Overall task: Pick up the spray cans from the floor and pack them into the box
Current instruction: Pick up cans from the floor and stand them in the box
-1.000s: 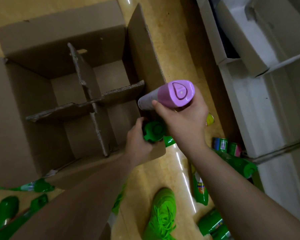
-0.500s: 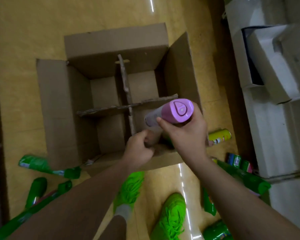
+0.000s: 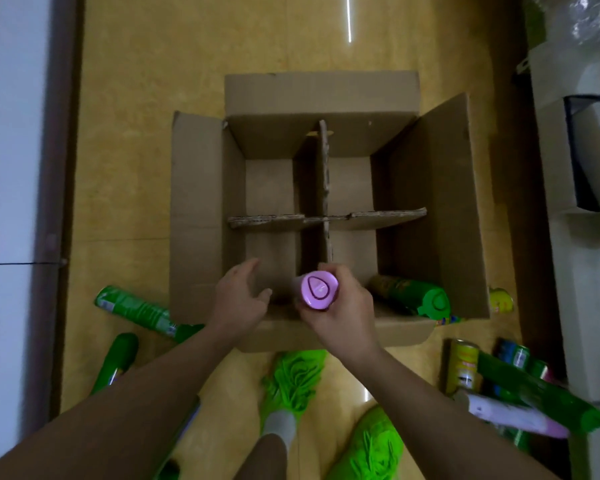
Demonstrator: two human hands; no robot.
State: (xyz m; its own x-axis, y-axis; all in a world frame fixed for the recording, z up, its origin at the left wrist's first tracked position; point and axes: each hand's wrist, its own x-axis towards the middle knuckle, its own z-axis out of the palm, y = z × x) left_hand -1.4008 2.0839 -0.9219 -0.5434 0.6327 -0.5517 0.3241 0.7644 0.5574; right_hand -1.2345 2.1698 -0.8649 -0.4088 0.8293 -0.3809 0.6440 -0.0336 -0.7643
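Floor (image 3: 125,168), near edge — green shoes (image 3: 293,375); loose cans (image 3: 137,308) left and right. Right hand (image 3: 340,311): fingers curled round pink-capped can (image 3: 318,292), upright, cap toward camera, over the box's near wall. Left hand (image 3: 241,299): fingers loosely spread, holding nothing, just beside it. Green can (image 3: 411,296): tilted in the near-right cell. Box (image 3: 433,202) — cross divider (image 3: 324,174), four cells; far two show only cardboard.

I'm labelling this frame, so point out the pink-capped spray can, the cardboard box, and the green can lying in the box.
pink-capped spray can (image 3: 318,290): head view, on its pink cap top.
cardboard box (image 3: 321,95): head view, on the far flap.
green can in the box (image 3: 404,293): head view, on its body, near-right compartment.
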